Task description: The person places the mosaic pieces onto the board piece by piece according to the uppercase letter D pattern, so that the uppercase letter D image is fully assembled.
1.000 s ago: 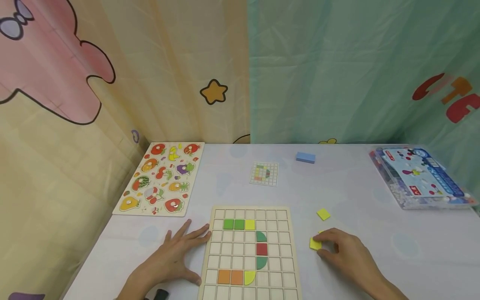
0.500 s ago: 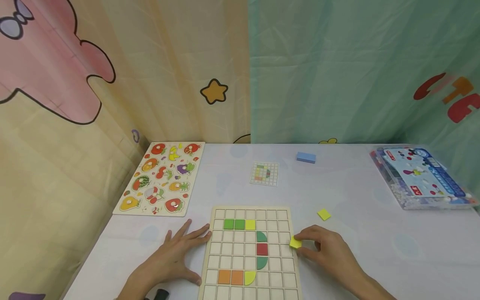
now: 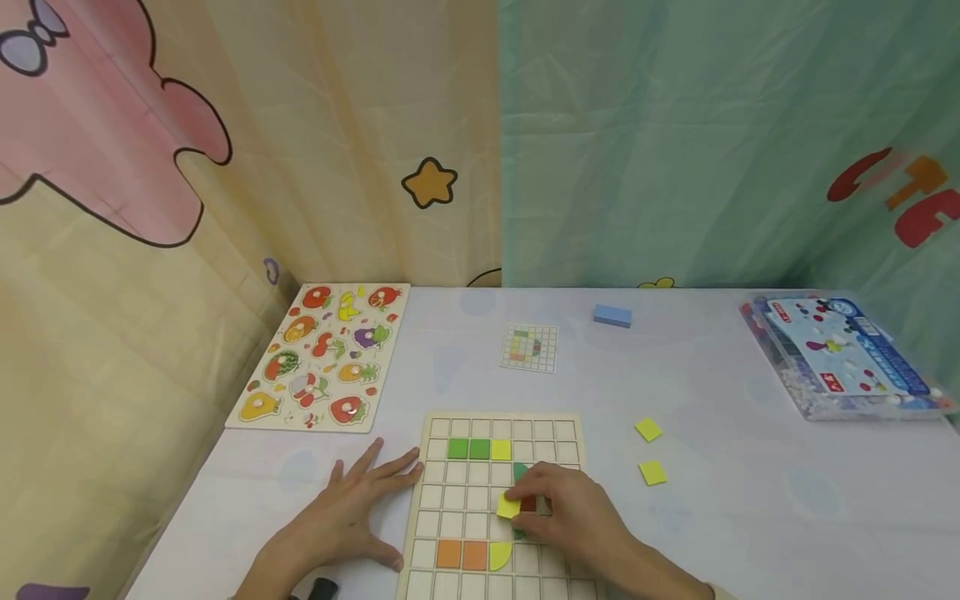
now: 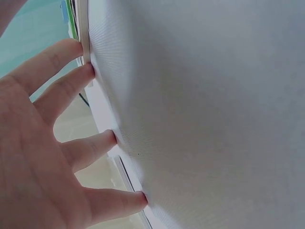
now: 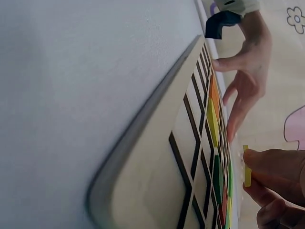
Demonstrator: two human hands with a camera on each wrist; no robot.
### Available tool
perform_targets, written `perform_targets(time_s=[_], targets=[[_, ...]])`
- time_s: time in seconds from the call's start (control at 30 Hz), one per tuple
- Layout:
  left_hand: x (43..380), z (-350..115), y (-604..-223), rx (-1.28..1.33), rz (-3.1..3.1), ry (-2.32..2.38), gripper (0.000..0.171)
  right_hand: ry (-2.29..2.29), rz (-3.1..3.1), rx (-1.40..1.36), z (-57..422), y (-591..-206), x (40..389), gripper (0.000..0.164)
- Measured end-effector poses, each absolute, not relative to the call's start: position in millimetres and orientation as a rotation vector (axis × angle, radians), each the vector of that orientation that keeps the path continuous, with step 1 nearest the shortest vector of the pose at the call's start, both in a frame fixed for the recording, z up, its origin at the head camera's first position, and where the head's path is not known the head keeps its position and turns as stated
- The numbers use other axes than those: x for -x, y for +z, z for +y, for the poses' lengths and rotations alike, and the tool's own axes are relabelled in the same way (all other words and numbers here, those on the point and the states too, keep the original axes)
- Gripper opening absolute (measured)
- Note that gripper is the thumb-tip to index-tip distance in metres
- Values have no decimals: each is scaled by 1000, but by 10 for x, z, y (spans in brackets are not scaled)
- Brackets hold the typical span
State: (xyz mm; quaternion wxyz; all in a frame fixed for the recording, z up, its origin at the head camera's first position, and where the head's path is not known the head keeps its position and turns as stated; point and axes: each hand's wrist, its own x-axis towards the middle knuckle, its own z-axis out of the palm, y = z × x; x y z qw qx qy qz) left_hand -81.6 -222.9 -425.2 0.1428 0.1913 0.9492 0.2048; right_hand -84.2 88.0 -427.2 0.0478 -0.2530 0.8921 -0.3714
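My right hand (image 3: 573,510) pinches a yellow square tile (image 3: 507,506) between thumb and fingers over the middle of the wooden grid board (image 3: 442,525). In the right wrist view the tile (image 5: 247,166) is edge-on, apart from the board. My left hand (image 3: 341,517) lies spread at the board's left edge, fingertips on the table and against the board. Set in the board are green squares (image 3: 468,449), a yellow square (image 3: 501,450), orange squares (image 3: 461,554) and a yellow quarter-round (image 3: 499,556). A red square and two teal quarter-rounds are partly hidden by my right hand.
Two loose yellow tiles (image 3: 649,451) lie right of the board. Behind it are a small pattern card (image 3: 528,348) and a blue block (image 3: 612,316). A fruit puzzle board (image 3: 315,358) lies at left, a clear plastic box (image 3: 843,354) at right.
My right hand has picked up a yellow tile from right of the board and carried it left over the grid. Another yellow tile it partly covered is now visible. My left hand stays put.
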Motion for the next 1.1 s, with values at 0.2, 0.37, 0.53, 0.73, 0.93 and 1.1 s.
perform_targets(time_s=[0.2, 0.37, 0.53, 0.73, 0.93, 1.1], targets=[[833, -2224, -4246, -535, 2726, 597, 108, -1093, 2651, 793, 619, -4321, 841, 21], [836, -2233, -4238, -537, 2723, 594, 109, -1048, 2641, 885, 454, -4354, 842, 21], [840, -2235, -4240, -531, 2725, 591, 109, -1013, 2660, 942, 344, -4381, 848, 21], [836, -2238, -4248, -525, 2724, 589, 108, -968, 2660, 954, 267, -4388, 864, 18], [835, -2236, -4254, -517, 2718, 592, 108, -932, 2646, 942, 215, -4375, 882, 18], [834, -2241, -4260, -516, 2713, 590, 108, -896, 2650, 931, 201, -4353, 873, 18]])
